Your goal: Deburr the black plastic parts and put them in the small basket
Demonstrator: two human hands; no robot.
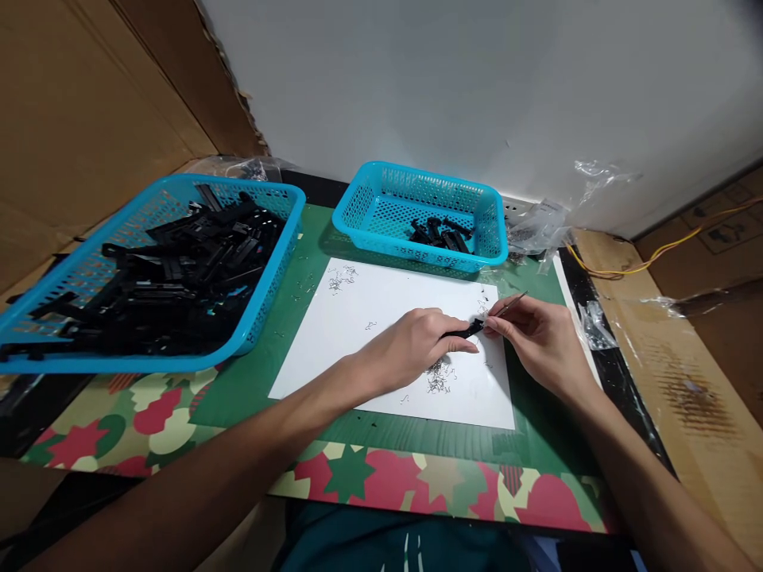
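Observation:
My left hand (426, 342) is closed around a small black plastic part (458, 333), gripped between thumb and fingers over the white paper sheet (334, 342). At the part's far end, my right hand (533, 334) pinches slim metal tweezers (511, 304), whose tip is hidden by the fingers. Both hands meet at that end of the part. Under and beside my left hand lies a pile of tiny bent wire springs (438, 379). A smaller cluster of springs (341, 280) is at the sheet's upper left, and a few more are scattered about.
A large blue basket (238, 349) heaped with black plastic parts (196, 262) stands at left. Behind the paper, a smaller blue basket (369, 230) holds several black parts (441, 234). Clear plastic bags (540, 226) lie at back right, near a yellow cable (661, 254). Cardboard borders both sides.

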